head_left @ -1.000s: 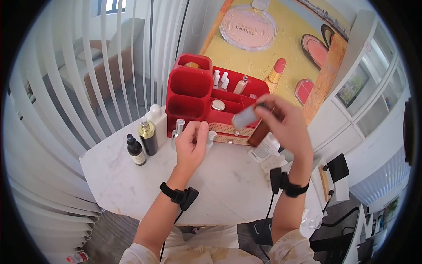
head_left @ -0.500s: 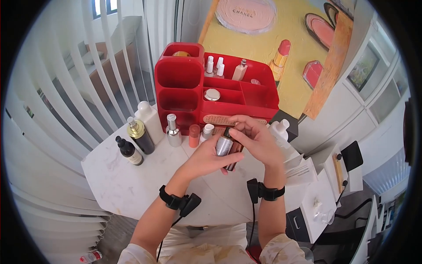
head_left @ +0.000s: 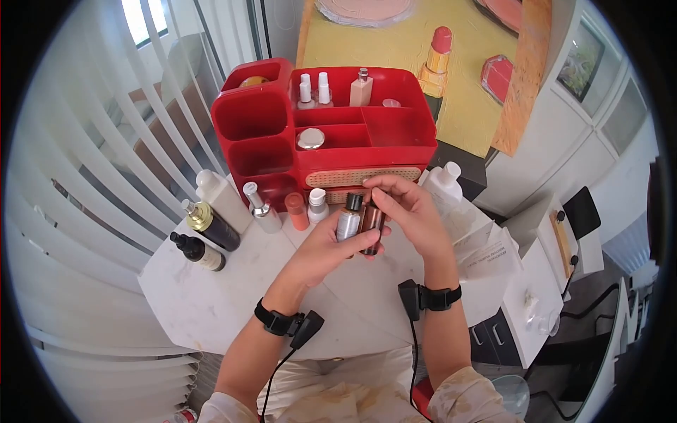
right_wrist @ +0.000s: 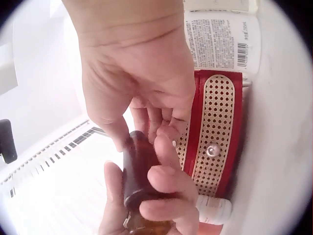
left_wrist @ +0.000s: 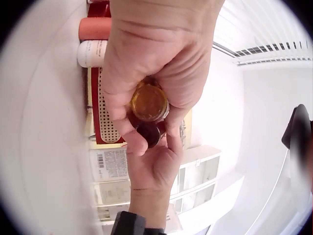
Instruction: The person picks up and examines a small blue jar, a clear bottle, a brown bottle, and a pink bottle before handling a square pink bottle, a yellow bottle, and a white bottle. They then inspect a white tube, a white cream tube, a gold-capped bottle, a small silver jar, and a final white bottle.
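Note:
My left hand (head_left: 321, 252) grips two small bottles side by side in front of the red organizer (head_left: 363, 156). One is a silver-labelled bottle (head_left: 348, 224) with a black cap; the other is a dark brown bottle (head_left: 372, 227). The thumb and fingers of my right hand (head_left: 416, 218) pinch the top of the brown bottle. The left wrist view shows the amber base (left_wrist: 149, 103) of one bottle and the dark round end (left_wrist: 148, 133) of the other between the left fingers. In the right wrist view, left fingers wrap the brown bottle (right_wrist: 138, 171).
Left of the hands on the marble table (head_left: 211, 310) stand a black spray bottle (head_left: 198, 252), a gold-collared bottle (head_left: 211, 225), a white bottle (head_left: 224, 201), a silver one (head_left: 261, 209), a coral one (head_left: 297, 211) and a white pump (head_left: 317, 206). A white bottle (head_left: 445, 182) stands at right.
The right hand has come down and left from the organizer's right side with the brown bottle, which the left hand now grips too. The head view has shifted.

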Motion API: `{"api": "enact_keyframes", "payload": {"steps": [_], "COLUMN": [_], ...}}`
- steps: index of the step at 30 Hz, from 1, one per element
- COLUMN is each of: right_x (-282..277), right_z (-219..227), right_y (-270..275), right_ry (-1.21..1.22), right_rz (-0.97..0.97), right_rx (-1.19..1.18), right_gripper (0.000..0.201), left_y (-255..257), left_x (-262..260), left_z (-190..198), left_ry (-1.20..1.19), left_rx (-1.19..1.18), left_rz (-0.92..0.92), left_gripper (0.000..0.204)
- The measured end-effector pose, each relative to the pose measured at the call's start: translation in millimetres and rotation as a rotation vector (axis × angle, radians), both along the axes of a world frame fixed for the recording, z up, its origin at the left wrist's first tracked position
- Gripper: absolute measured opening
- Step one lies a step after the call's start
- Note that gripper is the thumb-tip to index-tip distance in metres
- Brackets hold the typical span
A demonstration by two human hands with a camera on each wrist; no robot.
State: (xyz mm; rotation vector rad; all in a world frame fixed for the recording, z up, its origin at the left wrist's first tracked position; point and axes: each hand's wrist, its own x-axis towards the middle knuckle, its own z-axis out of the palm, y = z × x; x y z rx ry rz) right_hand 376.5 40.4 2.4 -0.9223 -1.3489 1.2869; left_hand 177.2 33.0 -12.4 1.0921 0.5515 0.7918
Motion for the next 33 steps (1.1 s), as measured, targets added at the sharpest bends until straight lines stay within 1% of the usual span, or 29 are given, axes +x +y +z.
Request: {"api": "enact_keyframes", "payload": {"steps": [1,4,9,12,15,18,21,24,28,30,31,33], "right_x": [0.8,0.3,4.5,5.1,5.7,5.5,3.6,4.0,5.7,1.2,-0.4,0.8], "right_z": [0.1,-9.8,-7.9,-7.0,-7.0,-9.7,-11.2,-13.3,-8.6,-12.3,-13.7,-10.5], "right_y": [-0.1,5.3,3.3,2.4,0.7,2.2,1.7,3.3,1.4,4.0,4.8,2.6], "right_ry": [0.027,0.104,0.109,0.147,0.19,0.244,0.287,0.288,0.269,0.254,0.247,0.192], "right_rz": [0.006,0.016,0.049,0.091,0.13,0.159,0.155,0.166,0.197,0.177,0.167,0.182], "right_rx": [-0.025,0.079,0.076,0.086,0.077,0.069,0.049,0.042,0.031,0.073,0.093,0.046], "right_gripper": [0.026,0.025,0.027,0.03,0.031,0.032,0.031,0.03,0.028,0.027,0.027,0.027], "left_y": [0.4,1.0,3.5,5.0,4.2,2.0,3.4,5.3,4.8,3.0,3.5,5.7], "left_x": [-0.5,-1.8,-3.5,-5.9,-7.3,-6.0,-6.7,-7.2,-7.1,-7.1,-7.2,-7.5], "left_z": [-0.7,-2.9,-7.6,-9.2,-7.3,-2.3,-3.9,-6.4,-7.6,-8.6,-11.6,-19.6], "left_ry": [-0.021,-0.111,-0.345,-0.434,-0.444,-0.401,-0.429,-0.524,-0.554,-0.562,-0.545,-0.512], "left_rx": [-0.018,-0.084,-0.174,-0.219,-0.196,-0.155,-0.17,-0.18,-0.202,-0.224,-0.223,-0.223], "left_rz": [-0.022,-0.078,-0.177,-0.231,-0.258,-0.237,-0.254,-0.33,-0.35,-0.341,-0.337,-0.33], "left_gripper": [0.041,0.043,0.049,0.056,0.061,0.077,0.082,0.074,0.072,0.069,0.064,0.055]}}
